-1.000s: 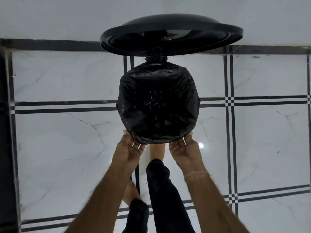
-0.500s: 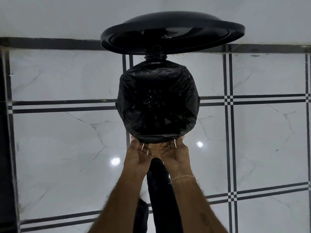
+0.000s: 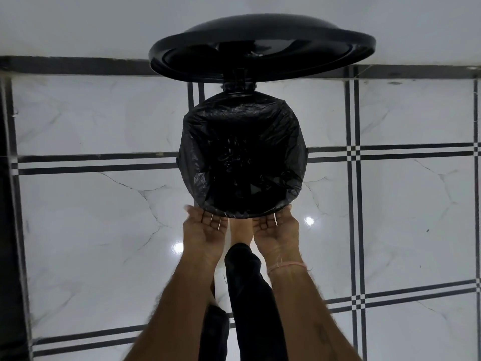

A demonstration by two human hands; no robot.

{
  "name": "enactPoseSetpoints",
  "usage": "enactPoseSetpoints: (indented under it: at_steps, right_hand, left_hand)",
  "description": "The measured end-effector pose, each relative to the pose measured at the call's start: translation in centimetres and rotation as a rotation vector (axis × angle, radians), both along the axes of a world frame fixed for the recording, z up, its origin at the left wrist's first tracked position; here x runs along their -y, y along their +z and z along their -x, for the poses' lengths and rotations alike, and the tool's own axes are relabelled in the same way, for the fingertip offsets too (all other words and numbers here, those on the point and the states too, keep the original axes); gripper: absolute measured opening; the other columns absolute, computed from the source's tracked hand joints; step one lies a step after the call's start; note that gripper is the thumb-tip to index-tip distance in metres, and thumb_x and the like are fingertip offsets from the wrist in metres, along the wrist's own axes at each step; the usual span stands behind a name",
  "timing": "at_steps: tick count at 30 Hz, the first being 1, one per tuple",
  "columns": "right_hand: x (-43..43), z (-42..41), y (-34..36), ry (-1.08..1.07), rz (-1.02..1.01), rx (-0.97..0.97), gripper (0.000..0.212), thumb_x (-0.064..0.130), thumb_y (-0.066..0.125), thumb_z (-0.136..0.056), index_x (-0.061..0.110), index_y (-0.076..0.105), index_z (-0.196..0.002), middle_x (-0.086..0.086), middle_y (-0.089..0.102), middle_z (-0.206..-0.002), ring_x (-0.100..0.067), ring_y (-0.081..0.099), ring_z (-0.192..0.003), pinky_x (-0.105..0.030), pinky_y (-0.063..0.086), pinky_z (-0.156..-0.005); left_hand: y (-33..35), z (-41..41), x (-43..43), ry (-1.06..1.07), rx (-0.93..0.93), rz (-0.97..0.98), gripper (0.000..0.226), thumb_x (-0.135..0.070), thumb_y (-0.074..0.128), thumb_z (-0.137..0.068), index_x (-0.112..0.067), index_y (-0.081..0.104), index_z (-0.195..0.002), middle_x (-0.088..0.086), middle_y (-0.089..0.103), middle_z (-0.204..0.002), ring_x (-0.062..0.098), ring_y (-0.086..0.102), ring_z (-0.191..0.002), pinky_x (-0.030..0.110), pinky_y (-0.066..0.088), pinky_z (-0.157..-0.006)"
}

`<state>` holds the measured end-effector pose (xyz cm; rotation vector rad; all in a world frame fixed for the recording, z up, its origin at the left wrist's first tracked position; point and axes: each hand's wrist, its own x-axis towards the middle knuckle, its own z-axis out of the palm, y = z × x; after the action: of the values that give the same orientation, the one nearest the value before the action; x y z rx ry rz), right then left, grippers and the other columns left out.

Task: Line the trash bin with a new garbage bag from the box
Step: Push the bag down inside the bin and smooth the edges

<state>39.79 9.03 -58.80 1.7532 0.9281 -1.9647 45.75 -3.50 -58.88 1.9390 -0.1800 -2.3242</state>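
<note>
White marble floor [image 3: 91,230], crossed by black stripes, is seen beneath the trash bin [image 3: 238,85]. The bin's mouth is draped by the garbage bag [image 3: 242,142], with the hem folded over the rim. The bin stands upright, its long axis running straight down from the camera. The lid [image 3: 260,48] is raised at the far side, before a pale wall [image 3: 78,22]. Directly ahead of both hands lies the near rim, equally close to each. The left hand [image 3: 205,229] and right hand [image 3: 276,227] are turned palm up, with fingers curled at the hem. Whether film is pinched cannot be told. Between them a bare foot [image 3: 240,231] is seen.
</note>
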Motion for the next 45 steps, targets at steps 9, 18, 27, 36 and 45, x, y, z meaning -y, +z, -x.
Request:
enactPoseSetpoints:
  at_steps: [9,18,27,36,45]
  right_hand:
    - [-2.1,1.5,-1.3,0.144,-0.009,-0.018,0.034,0.035,0.058,-0.106,0.005,0.072,-0.096,-0.005,0.077,-0.078,-0.018,0.074,-0.080,-0.030,0.066,-0.071]
    - [-3.6,6.1,-0.4,0.316,-0.033,-0.083,0.035,0.034,0.057,-0.105,0.007,0.069,-0.124,-0.008,0.075,-0.105,-0.023,0.072,-0.098,-0.035,0.059,-0.082]
    - [-3.6,8.0,-1.0,0.353,0.028,-0.101,0.029,0.028,0.051,-0.107,0.012,0.075,-0.105,-0.009,0.082,-0.097,-0.028,0.079,-0.093,-0.045,0.058,-0.091]
    - [-3.5,11.0,0.3,0.472,0.004,-0.067,0.033,0.039,0.058,-0.104,0.014,0.072,-0.120,-0.011,0.072,-0.129,-0.034,0.067,-0.117,-0.053,0.056,-0.092]
    - [-3.3,11.5,0.5,0.500,-0.120,-0.061,0.023,0.016,0.056,-0.105,0.006,0.070,-0.090,-0.010,0.079,-0.078,-0.027,0.071,-0.083,-0.044,0.059,-0.086]
  left_hand:
    - [-1.3,-0.2,3.2,-0.130,-0.039,0.044,0.024,-0.029,0.057,-0.104,-0.012,0.072,-0.097,0.003,0.078,-0.088,0.017,0.075,-0.089,0.028,0.065,-0.075]
    - [-1.7,0.1,5.1,-0.296,-0.051,0.102,0.020,-0.027,0.058,-0.103,-0.009,0.067,-0.108,0.009,0.071,-0.111,0.019,0.069,-0.101,0.026,0.064,-0.074]
    - [-0.2,1.9,6.6,-0.437,-0.092,0.199,0.034,-0.049,0.060,-0.097,-0.019,0.073,-0.109,0.002,0.078,-0.107,0.022,0.072,-0.105,0.040,0.059,-0.091]
    - [-1.2,2.8,7.9,-0.438,-0.075,0.210,0.023,-0.024,0.054,-0.106,-0.013,0.072,-0.097,-0.001,0.078,-0.080,0.013,0.072,-0.080,0.027,0.061,-0.076]
    - [-1.4,2.5,8.5,-0.455,-0.054,0.159,0.025,-0.011,0.052,-0.103,-0.011,0.071,-0.086,0.004,0.073,-0.077,0.018,0.069,-0.076,0.029,0.063,-0.068]
